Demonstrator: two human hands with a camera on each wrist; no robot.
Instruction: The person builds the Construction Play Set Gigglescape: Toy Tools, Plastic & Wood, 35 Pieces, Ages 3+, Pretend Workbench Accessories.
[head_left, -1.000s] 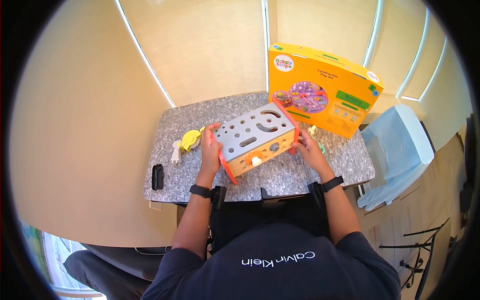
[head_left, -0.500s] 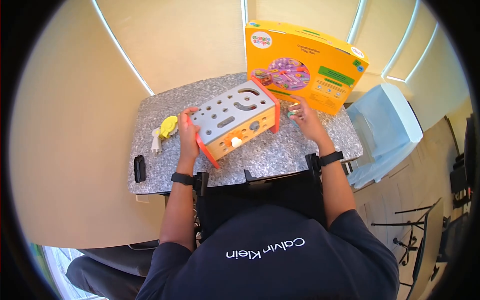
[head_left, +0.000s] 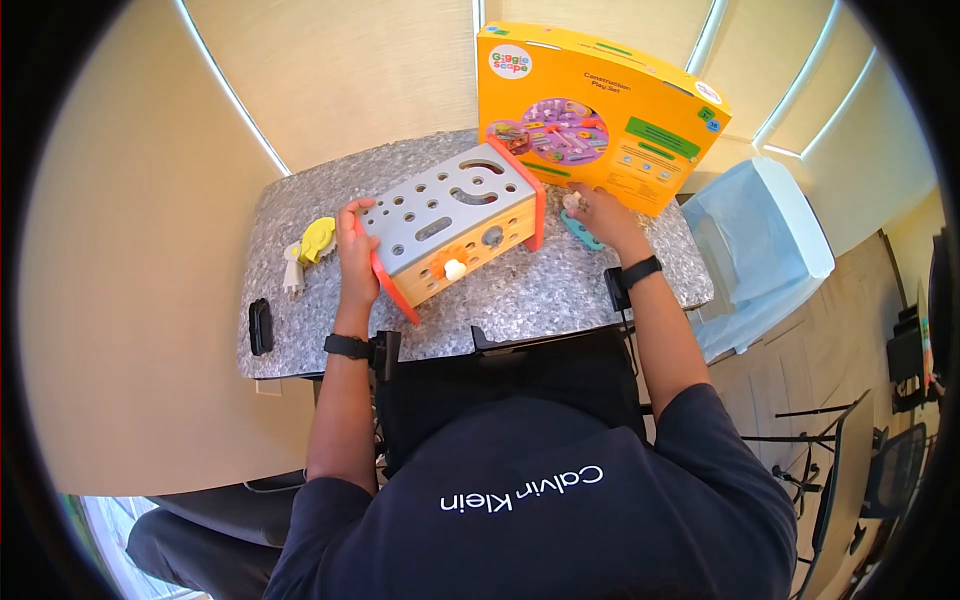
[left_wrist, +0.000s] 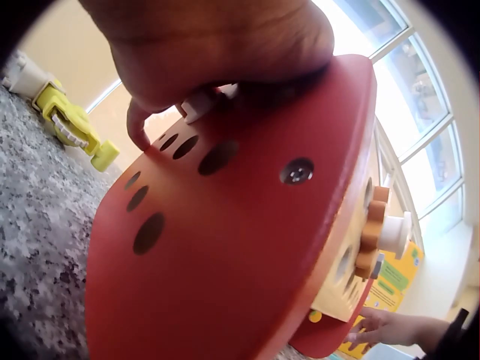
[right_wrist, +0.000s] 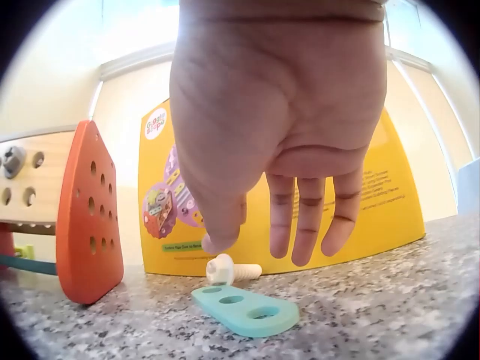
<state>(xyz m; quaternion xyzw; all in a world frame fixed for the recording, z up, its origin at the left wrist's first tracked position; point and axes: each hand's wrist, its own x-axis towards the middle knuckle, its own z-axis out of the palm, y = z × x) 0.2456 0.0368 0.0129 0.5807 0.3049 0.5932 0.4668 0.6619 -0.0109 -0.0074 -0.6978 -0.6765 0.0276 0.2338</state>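
My left hand (head_left: 358,262) grips the red end panel (left_wrist: 217,247) of a toy workbench (head_left: 440,215) with a grey holed top. On its wooden side sit an orange gear (left_wrist: 373,232) with a white bolt through it and a grey bolt head (head_left: 492,236). My right hand (head_left: 608,222) reaches down beside the workbench, fingers loosely extended. Below its fingertips in the right wrist view, a white toy bolt (right_wrist: 246,271) lies at the end of a teal strip (right_wrist: 246,309) with holes. The thumb tip is close over the bolt head.
Behind the workbench stands a yellow play set box (head_left: 600,120). A yellow-green toy piece (head_left: 318,238) and a whitish piece (head_left: 293,272) lie on the left of the granite-patterned table (head_left: 440,330). A black case (head_left: 260,326) lies near the left edge; a blue-covered chair (head_left: 770,250) stands right.
My right hand has let go of the workbench's right end and moved over to the white bolt and teal strip. The left hand keeps its grip. The head view has shifted.
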